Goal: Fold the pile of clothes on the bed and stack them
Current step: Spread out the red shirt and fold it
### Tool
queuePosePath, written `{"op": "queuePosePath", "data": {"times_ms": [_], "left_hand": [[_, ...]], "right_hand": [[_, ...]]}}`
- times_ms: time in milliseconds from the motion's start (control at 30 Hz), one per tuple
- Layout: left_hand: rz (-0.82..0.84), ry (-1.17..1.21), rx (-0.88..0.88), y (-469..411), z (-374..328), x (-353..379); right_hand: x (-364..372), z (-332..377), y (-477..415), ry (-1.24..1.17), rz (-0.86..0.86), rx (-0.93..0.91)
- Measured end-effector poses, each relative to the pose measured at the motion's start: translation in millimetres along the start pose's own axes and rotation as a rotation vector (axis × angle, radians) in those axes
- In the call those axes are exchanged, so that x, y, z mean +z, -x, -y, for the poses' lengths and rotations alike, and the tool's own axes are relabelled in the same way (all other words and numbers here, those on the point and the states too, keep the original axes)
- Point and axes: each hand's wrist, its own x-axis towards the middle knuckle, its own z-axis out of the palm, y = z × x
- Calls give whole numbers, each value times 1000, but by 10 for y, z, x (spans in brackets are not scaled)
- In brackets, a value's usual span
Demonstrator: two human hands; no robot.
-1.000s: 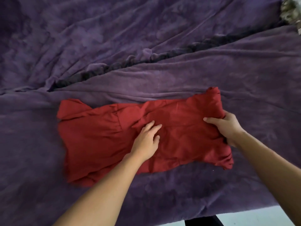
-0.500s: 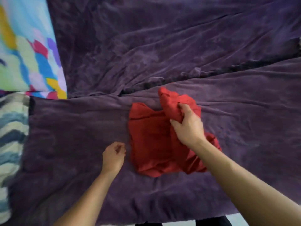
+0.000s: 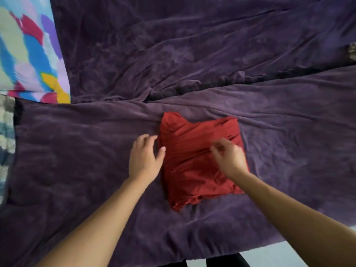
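Six entries, fingers first.

1. left fingers (image 3: 143, 140): straight to relaxed, a little apart, holding nothing. The thumb tip lies at the garment's left edge; whether it touches the cloth cannot be told.
2. right fingers (image 3: 217, 149): loosely curled, tips drawn near one another, blurred. Whether they pinch a crease or hang free of the cloth cannot be told.
3. left hand (image 3: 144, 160): palm down on or just over the blanket, just beside the garment. right hand (image 3: 231, 160): over the garment's upper right part.
4. garment (image 3: 192, 176): red, folded in several layers to a rough square, lying flat between the two hands, near the blanket's front edge. One corner pokes out at the upper left, a layer tip juts at the lower left, and creases run across the top face.
5. blanket (image 3: 86, 151): purple, plush, rumpled, with a dark fold running across behind the garment.
6. pillow (image 3: 28, 54): many-coloured, upper left. Below it is a striped cloth (image 3: 6, 132) at the left border, too blurred to name.

Status, as a judgement: this garment's fold looks all but done, with only squaring and smoothing left. Neither a stack nor an unfolded pile is in view, so no count of pieces done or remaining can be given. Stacking this piece is not yet done.
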Motion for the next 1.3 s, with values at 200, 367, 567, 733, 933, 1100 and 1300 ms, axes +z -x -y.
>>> {"op": "queuePosePath", "data": {"times_ms": [200,367,567,733,933,1100,1300], "left_hand": [[251,-352,217,-869,-367,520],[390,-555,100,-1047,-162,825],[466,-436,9,-1017,-169,970],[369,-436,115,-782,-330,849],[233,-414,322,-382,-898,364],[177,-356,518,-195,-1644,-90],[147,-236,674,8,-2823,-321]], "right_hand": [[-355,-957,-382,105,7,368],[-59,-1149,-571,-119,8,351],[105,-938,-1108,-143,109,264],[-53,-933,-772,-68,-42,157],[-642,-798,-39,-98,-254,128],[-1422,-621,491,-123,-456,123],[-2610,-690,974,-121,-656,97]]}}
